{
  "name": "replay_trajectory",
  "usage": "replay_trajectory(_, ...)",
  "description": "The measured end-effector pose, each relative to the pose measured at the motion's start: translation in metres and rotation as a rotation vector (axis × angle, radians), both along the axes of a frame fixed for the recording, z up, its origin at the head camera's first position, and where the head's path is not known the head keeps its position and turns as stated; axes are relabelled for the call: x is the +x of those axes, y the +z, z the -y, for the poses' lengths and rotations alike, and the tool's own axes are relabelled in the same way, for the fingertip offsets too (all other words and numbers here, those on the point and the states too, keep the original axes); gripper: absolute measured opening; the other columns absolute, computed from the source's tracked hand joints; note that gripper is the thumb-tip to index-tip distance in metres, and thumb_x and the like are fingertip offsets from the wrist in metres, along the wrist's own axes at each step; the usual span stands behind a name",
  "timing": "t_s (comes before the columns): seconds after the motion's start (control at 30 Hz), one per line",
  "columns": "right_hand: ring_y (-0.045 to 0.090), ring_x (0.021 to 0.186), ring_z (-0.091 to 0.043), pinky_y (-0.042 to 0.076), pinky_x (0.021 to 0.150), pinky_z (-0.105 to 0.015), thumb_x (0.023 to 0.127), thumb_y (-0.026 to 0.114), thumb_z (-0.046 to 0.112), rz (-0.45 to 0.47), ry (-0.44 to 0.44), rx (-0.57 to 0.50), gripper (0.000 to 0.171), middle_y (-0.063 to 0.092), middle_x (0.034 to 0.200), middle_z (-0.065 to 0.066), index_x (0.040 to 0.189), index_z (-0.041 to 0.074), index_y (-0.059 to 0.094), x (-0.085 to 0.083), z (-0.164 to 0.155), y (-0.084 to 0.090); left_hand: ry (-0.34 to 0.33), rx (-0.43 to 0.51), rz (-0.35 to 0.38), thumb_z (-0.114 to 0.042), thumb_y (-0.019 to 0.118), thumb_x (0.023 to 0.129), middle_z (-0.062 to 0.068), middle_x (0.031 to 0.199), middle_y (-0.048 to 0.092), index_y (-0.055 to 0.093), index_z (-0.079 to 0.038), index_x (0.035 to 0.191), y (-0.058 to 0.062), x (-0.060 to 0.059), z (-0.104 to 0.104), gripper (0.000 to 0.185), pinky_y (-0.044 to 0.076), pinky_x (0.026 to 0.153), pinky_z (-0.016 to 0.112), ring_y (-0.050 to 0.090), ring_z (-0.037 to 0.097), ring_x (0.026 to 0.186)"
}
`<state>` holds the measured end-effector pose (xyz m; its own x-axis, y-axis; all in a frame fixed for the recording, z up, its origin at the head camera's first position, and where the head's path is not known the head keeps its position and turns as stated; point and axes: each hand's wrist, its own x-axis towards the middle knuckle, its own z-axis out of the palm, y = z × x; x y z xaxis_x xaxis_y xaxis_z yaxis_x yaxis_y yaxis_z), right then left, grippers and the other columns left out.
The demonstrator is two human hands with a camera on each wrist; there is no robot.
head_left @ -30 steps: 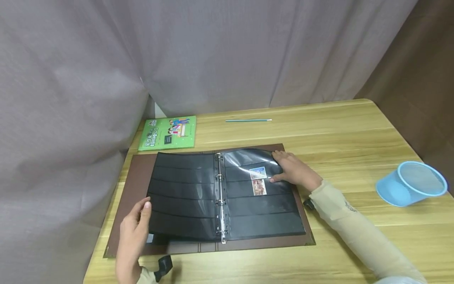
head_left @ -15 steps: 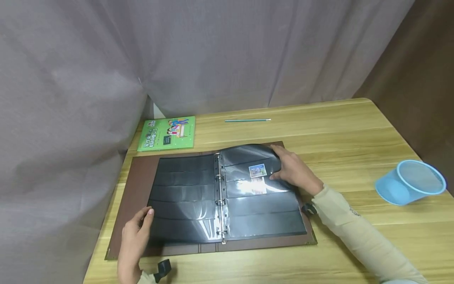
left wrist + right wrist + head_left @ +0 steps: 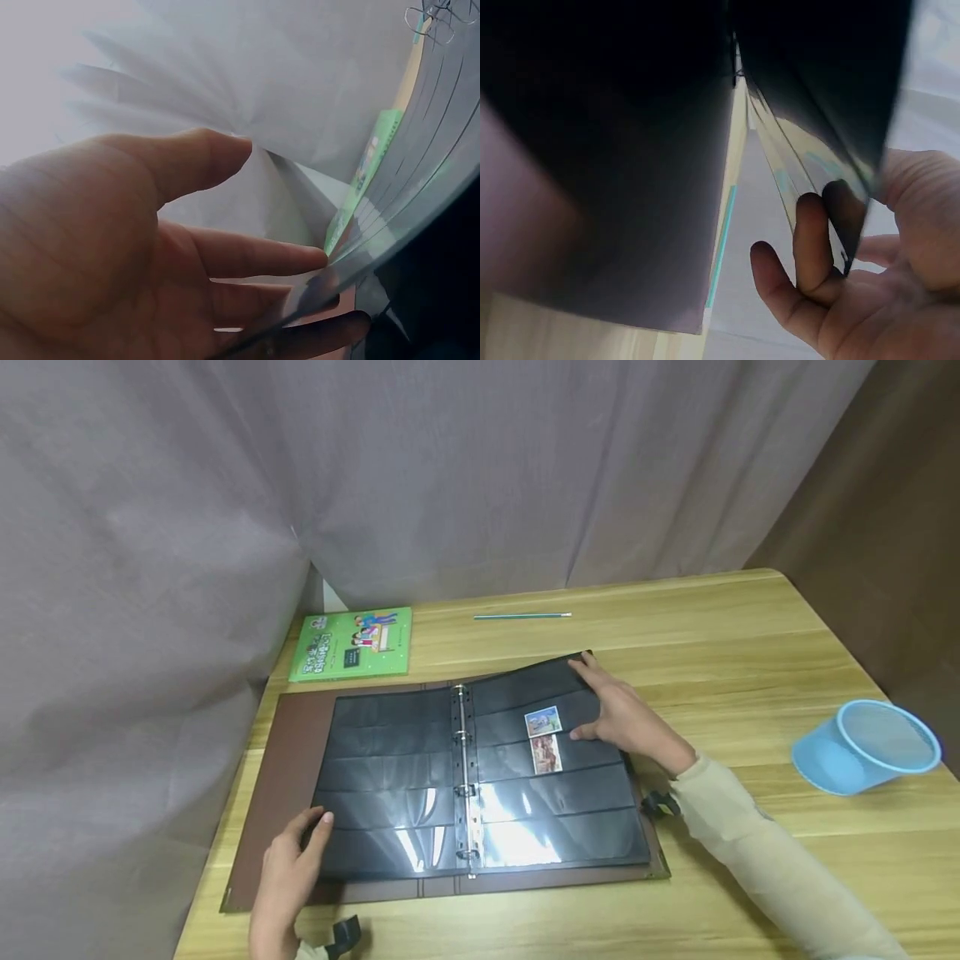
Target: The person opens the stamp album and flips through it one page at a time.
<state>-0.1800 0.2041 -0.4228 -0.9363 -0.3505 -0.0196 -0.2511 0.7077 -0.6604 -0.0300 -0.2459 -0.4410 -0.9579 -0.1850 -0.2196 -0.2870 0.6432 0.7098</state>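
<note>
In the head view a brown ring album [image 3: 300, 727] lies spread on the table, with black pocket pages on both sides of its metal rings [image 3: 463, 752]. Two stamps, one blue [image 3: 542, 722] and one reddish-brown [image 3: 546, 754], sit in pockets of the right page [image 3: 517, 793]. My right hand [image 3: 626, 718] holds that page near its raised upper corner; in the right wrist view the sheet passes between thumb and fingers. At the outer edge of the left page [image 3: 390, 777] is my left hand [image 3: 288, 868]. Its fingers [image 3: 262, 255] reach the sheet's edge, partly behind it, while the thumb stands apart.
A green book [image 3: 352, 643] lies behind the album at the left. Farther back is a thin teal pencil [image 3: 522, 616]. On the right a light-blue mesh basket [image 3: 840, 756] leans at an angle. Grey curtains [image 3: 465, 477] hang behind the table [image 3: 712, 643].
The right page's upper corner has risen under my right hand. The left page has settled lower, and my left hand has shifted slightly toward the front edge with it.
</note>
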Motion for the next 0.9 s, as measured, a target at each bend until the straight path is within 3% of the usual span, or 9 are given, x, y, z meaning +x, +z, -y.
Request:
replay_trajectory(0.1,0.066,0.098,-0.040,0.045,0.100,-0.063,0.077,0.086,0.000,-0.009,0.017,-0.039,0.113,-0.010,0.167,-0.016,0.163,0.010,0.013,0.007,-0.002,0.002,0.001,-0.015,0.008,-0.038,0.046,0.108,0.035,0.149,0.040,0.044,0.009,0.146,-0.001,0.001,0.000,0.060,0.026,0.113,0.065,0.032,0.053,0.140)
replay_trajectory(0.2,0.037,0.136,-0.055,0.035,0.107,-0.067,0.078,0.082,-0.004,-0.020,0.005,-0.086,0.112,-0.007,0.167,-0.020,0.163,0.010,0.011,0.015,-0.004,0.005,0.002,-0.028,0.013,-0.038,0.047,0.108,0.035,0.149,0.040,0.044,0.008,0.146,-0.002,0.001,-0.001,0.059,0.026,0.113,0.065,0.032,0.053,0.140)
replay_trajectory(0.27,0.048,0.127,-0.051,0.047,0.100,-0.058,0.079,0.080,-0.005,-0.021,-0.018,-0.120,0.109,0.004,0.166,-0.026,0.163,0.008,0.011,0.020,-0.006,0.007,0.003,-0.027,0.012,-0.037,0.047,0.108,0.035,0.148,0.041,0.044,0.008,0.146,-0.002,0.003,-0.001,0.059,0.028,0.112,0.065,0.034,0.053,0.139)
replay_trajectory(0.33,0.063,0.094,-0.044,0.057,0.082,-0.044,0.082,0.078,-0.005,-0.005,-0.039,-0.167,0.105,0.014,0.163,-0.029,0.162,0.004,0.011,0.025,-0.007,0.008,0.002,-0.027,0.008,-0.037,0.048,0.108,0.036,0.147,0.042,0.044,0.008,0.146,-0.002,0.004,-0.001,0.059,0.032,0.110,0.065,0.037,0.053,0.137)
replay_trajectory(0.43,0.065,0.086,-0.040,0.058,0.067,-0.033,0.087,0.074,-0.003,0.047,-0.041,-0.251,0.098,0.020,0.160,-0.033,0.160,-0.003,0.008,0.032,-0.008,0.010,0.001,-0.031,-0.005,-0.034,0.049,0.108,0.037,0.143,0.045,0.044,0.009,0.145,-0.002,0.005,-0.002,0.057,0.037,0.107,0.064,0.042,0.053,0.134)
replay_trajectory(0.57,0.035,0.139,-0.052,0.051,0.098,-0.047,0.093,0.067,-0.001,0.132,-0.016,-0.332,0.090,0.014,0.160,-0.036,0.158,-0.009,0.004,0.039,-0.009,0.014,-0.002,-0.049,0.002,-0.032,0.048,0.108,0.038,0.142,0.045,0.043,0.010,0.145,-0.002,0.005,-0.002,0.057,0.037,0.107,0.064,0.043,0.054,0.132)
replay_trajectory(0.63,0.041,0.136,-0.050,0.051,0.099,-0.047,0.095,0.064,-0.002,0.162,-0.003,-0.350,0.088,0.015,0.160,-0.036,0.157,-0.009,0.004,0.042,-0.009,0.017,-0.001,-0.053,0.013,-0.033,0.048,0.108,0.038,0.143,0.044,0.042,0.010,0.146,-0.002,0.004,-0.002,0.057,0.036,0.108,0.065,0.042,0.054,0.133)
replay_trajectory(0.77,0.063,0.089,-0.027,0.056,0.071,-0.029,0.091,0.064,-0.007,0.186,0.041,-0.359,0.089,0.025,0.154,-0.039,0.157,-0.010,0.004,0.046,-0.007,0.024,0.007,-0.060,0.032,-0.032,0.048,0.108,0.037,0.146,0.042,0.042,0.009,0.146,-0.002,0.004,-0.003,0.057,0.031,0.110,0.065,0.037,0.054,0.136)
replay_trajectory(0.9,0.058,0.107,-0.038,0.054,0.086,-0.043,0.090,0.065,-0.004,0.167,0.082,-0.279,0.092,0.018,0.156,-0.041,0.156,-0.011,0.002,0.052,-0.004,0.030,0.016,-0.059,0.076,-0.033,0.047,0.108,0.039,0.148,0.039,0.041,0.009,0.147,-0.003,0.001,-0.003,0.058,0.032,0.109,0.067,0.035,0.056,0.137)
